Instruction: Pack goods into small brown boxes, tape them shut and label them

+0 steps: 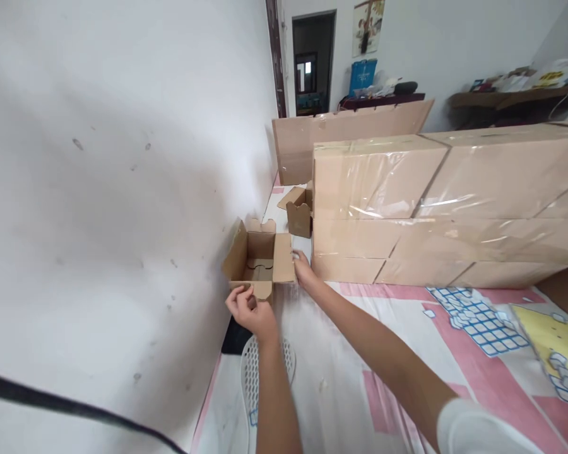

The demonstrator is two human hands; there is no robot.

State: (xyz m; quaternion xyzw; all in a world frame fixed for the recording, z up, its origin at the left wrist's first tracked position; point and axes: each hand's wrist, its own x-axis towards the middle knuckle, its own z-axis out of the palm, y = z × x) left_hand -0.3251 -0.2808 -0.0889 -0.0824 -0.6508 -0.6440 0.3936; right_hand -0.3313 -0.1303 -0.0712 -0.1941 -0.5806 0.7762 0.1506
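A small open cardboard box (260, 255) sits against the white wall, flaps spread, interlocking bottom visible inside. My left hand (250, 310) pinches the box's near front flap. My right hand (303, 269) presses against the box's right flap from outside. Behind it stands a second small folded cardboard box (299, 212), flaps up.
Large stacks of flat cardboard wrapped in clear film (435, 202) fill the right and back. A patterned pink and white sheet (407, 353) covers the surface. A white perforated plastic object (250, 372) lies under my left forearm. A black cable (52, 403) crosses the lower left wall.
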